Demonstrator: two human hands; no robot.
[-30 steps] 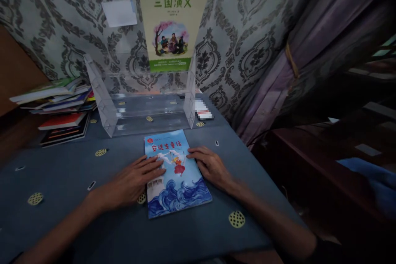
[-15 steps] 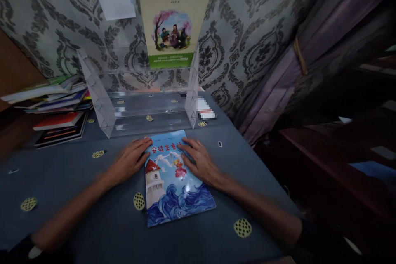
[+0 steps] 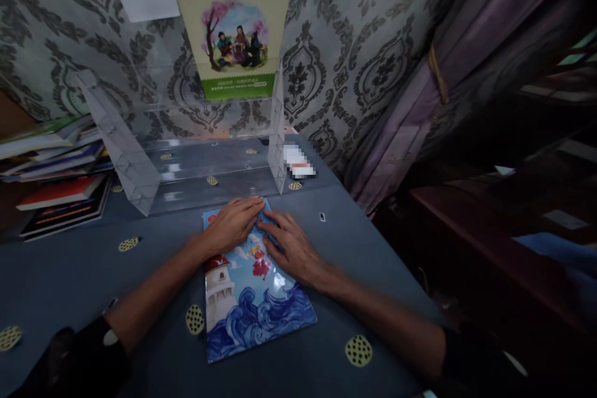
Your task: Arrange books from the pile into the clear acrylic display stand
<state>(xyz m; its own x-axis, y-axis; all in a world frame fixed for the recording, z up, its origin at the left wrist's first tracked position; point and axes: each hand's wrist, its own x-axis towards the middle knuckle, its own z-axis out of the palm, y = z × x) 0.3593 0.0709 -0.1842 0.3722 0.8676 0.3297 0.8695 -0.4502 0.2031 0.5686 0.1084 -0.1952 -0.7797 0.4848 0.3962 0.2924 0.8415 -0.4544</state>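
The left hand (image 3: 236,224) lies over the paperback's top edge and the right hand (image 3: 291,249) over its upper right, fingers spread on the cover, clamped on nothing. The glossy 安徒生童话 paperback (image 3: 261,308) lies flat on the blue tablecloth (image 3: 373,242); uneven pressure could skid it (judging by its slick cover) into the clear acrylic display rack (image 3: 119,149) just beyond. That rack's upper tier bears a 三国演义 book (image 3: 240,37); stacked books (image 3: 60,193) lie left.
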